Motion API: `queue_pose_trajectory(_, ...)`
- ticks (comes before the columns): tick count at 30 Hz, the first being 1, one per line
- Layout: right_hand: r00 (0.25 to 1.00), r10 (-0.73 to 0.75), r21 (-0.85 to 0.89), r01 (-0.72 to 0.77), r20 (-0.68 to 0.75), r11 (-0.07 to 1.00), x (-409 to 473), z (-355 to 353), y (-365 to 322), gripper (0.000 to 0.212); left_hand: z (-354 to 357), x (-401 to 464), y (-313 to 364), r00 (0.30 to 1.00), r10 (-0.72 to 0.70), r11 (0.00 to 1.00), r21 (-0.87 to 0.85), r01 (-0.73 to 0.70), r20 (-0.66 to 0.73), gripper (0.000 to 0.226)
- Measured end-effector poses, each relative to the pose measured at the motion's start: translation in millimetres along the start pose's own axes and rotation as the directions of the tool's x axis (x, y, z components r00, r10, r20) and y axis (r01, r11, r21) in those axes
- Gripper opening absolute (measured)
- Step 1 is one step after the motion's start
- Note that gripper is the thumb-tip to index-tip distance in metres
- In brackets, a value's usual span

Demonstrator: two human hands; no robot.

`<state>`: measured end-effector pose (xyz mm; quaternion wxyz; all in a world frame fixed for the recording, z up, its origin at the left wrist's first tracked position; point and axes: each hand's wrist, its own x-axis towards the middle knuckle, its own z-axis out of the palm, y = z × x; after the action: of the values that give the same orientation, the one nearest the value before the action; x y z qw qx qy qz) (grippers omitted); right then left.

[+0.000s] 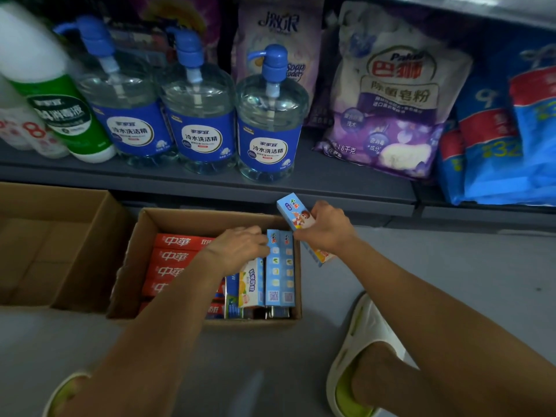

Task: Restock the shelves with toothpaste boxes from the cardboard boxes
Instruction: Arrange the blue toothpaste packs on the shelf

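Grey shop floor (pixel 451 281), open brown cardboard box (pixel 207 216). Right hand (pixel 323 227) grips light, stiff blue toothpaste box (pixel 296 213) round middle. Left hand (pixel 240 246) curls on standing blue box (pixel 273 266); pinch long sides.

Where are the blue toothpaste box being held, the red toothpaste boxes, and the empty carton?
blue toothpaste box (pixel 293 210): head view, on its upper front face.
red toothpaste boxes (pixel 176 255): head view, on the second box's label.
empty carton (pixel 99 224): head view, on its right wall.

Place: a shop aisle.
Evidence: grey shelf (pixel 210 179) carrying identical pump bottles (pixel 270 121) and soap-powder bags (pixel 391 109); below it, open carton (pixel 168 218) of boxed stock.
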<state>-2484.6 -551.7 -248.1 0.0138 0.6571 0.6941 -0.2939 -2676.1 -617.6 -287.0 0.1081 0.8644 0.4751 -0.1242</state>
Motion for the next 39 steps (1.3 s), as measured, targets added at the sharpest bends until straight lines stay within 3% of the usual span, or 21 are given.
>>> queue_pose_trajectory(6, 1.000, -0.006, 0.012, 0.006, 0.010, 1.000, 1.5, 2.7, 1.8, 0.050, 7.0, -2.5, -6.2, 0.999, 0.018, 0.998, 0.066, -0.021, 0.043, 0.055)
queue_pose_trajectory(15, 1.000, -0.013, 0.020, 0.013, 0.009, 1.000, -0.2, 4.2, -0.4, 0.048, 16.0, -16.6, -13.0, 0.998, 0.006, 0.991, 0.134, -0.015, 0.064, 0.038)
queue_pose_trajectory(19, 1.000, -0.013, 0.005, 0.013, 0.011, 1.000, -4.5, 4.2, -2.6, 0.047, 20.6, -24.0, -14.1, 0.992, -0.061, 0.996, 0.076, 0.053, 0.107, 0.026)
queue_pose_trajectory(24, 0.999, -0.037, 0.011, 0.037, 0.025, 0.999, -9.0, 7.9, -9.3, 0.049, 24.2, -21.0, -11.1, 0.980, -0.106, 0.994, 0.001, 0.107, 0.166, 0.031)
queue_pose_trajectory(39, 0.998, -0.049, 0.015, 0.049, 0.045, 0.999, -6.0, 11.8, -16.0, 0.046, 39.1, -9.8, -20.5, 0.981, -0.086, 0.993, -0.061, 0.098, 0.174, 0.034)
